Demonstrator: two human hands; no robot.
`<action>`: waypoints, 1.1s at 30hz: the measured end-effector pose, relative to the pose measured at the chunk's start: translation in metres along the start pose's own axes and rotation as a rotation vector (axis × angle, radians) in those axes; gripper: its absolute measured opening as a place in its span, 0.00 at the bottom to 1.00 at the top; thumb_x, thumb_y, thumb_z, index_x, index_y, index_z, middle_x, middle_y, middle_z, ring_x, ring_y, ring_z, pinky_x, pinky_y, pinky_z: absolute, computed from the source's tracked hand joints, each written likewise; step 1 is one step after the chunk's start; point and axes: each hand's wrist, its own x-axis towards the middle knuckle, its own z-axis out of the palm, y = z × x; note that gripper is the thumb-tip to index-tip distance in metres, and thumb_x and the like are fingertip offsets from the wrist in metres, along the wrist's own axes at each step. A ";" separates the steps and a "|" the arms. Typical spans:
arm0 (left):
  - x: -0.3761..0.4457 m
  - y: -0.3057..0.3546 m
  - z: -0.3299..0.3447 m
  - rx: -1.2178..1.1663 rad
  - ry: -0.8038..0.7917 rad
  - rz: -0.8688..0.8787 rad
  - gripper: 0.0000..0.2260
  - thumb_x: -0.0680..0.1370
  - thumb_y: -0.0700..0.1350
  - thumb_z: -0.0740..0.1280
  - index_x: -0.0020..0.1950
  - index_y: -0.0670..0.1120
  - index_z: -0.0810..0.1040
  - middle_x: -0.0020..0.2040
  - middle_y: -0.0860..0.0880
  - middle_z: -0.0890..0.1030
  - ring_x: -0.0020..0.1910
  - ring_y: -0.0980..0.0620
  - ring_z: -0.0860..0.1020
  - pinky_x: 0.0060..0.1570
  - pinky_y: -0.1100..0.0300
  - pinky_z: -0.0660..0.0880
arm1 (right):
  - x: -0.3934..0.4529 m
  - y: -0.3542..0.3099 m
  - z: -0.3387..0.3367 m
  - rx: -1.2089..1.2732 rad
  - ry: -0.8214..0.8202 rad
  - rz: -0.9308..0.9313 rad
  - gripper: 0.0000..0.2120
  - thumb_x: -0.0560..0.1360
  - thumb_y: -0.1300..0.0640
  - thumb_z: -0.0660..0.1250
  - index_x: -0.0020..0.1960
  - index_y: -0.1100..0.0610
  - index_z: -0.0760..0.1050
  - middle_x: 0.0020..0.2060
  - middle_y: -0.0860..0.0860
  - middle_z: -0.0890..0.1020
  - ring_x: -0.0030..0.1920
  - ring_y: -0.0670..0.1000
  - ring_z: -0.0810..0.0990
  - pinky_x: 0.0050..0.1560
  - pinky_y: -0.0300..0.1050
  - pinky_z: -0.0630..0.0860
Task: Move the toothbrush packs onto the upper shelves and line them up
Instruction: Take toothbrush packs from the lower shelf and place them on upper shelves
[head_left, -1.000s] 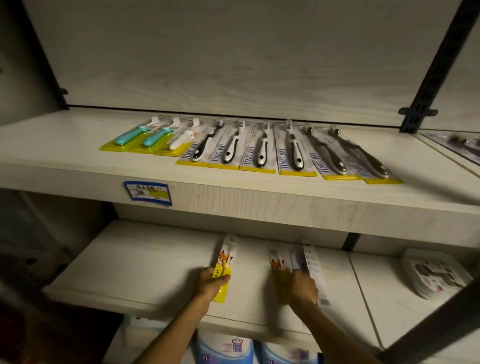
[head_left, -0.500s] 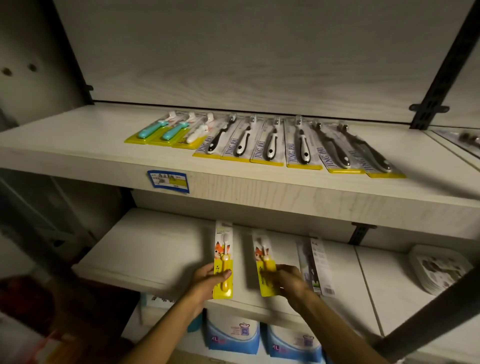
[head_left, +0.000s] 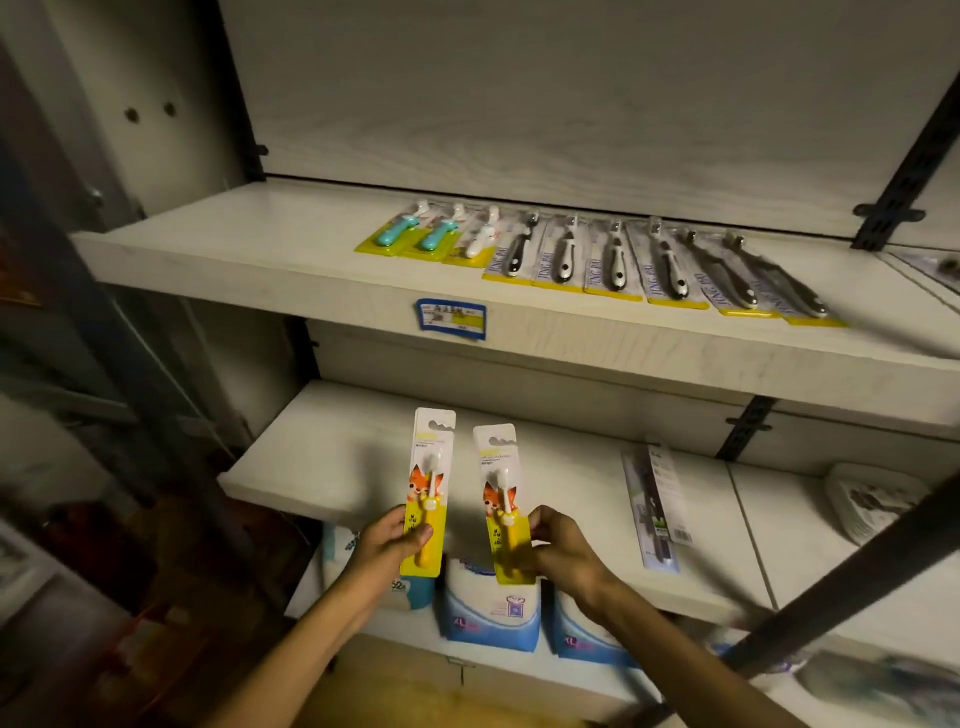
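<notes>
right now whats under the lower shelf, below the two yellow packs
Under the lower shelf stand soft blue-and-white packages marked XL, side by side. The two yellow packs and both hands cover their tops, so their full labels and anything behind them cannot be seen.

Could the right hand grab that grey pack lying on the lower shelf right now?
Probably not at once: the right hand already has its grip on a yellow fox toothbrush pack. The grey pack lies uncovered just beside it, so the path itself looks free.

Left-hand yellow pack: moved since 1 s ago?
Yes. The yellow pack in the left hand has come up off the lower shelf and toward the person, past its front edge.
</notes>
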 end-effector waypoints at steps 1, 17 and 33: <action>-0.005 0.002 -0.006 0.011 -0.006 0.013 0.12 0.79 0.39 0.69 0.60 0.51 0.79 0.54 0.51 0.86 0.56 0.47 0.83 0.59 0.46 0.79 | -0.004 -0.006 0.006 -0.016 -0.004 -0.014 0.14 0.70 0.71 0.73 0.46 0.58 0.72 0.51 0.59 0.82 0.54 0.57 0.83 0.51 0.55 0.84; -0.080 0.132 -0.104 0.028 -0.014 0.414 0.10 0.77 0.38 0.70 0.56 0.49 0.81 0.50 0.53 0.86 0.47 0.56 0.83 0.44 0.65 0.79 | -0.069 -0.155 0.116 0.145 0.059 -0.354 0.15 0.70 0.70 0.76 0.49 0.58 0.73 0.45 0.53 0.85 0.43 0.52 0.85 0.40 0.46 0.80; 0.030 0.351 -0.127 0.177 0.234 0.485 0.06 0.72 0.44 0.77 0.46 0.48 0.82 0.46 0.48 0.86 0.45 0.49 0.84 0.51 0.53 0.80 | -0.016 -0.347 0.063 0.252 0.315 -0.409 0.13 0.72 0.66 0.76 0.54 0.64 0.77 0.40 0.58 0.85 0.34 0.52 0.85 0.37 0.47 0.84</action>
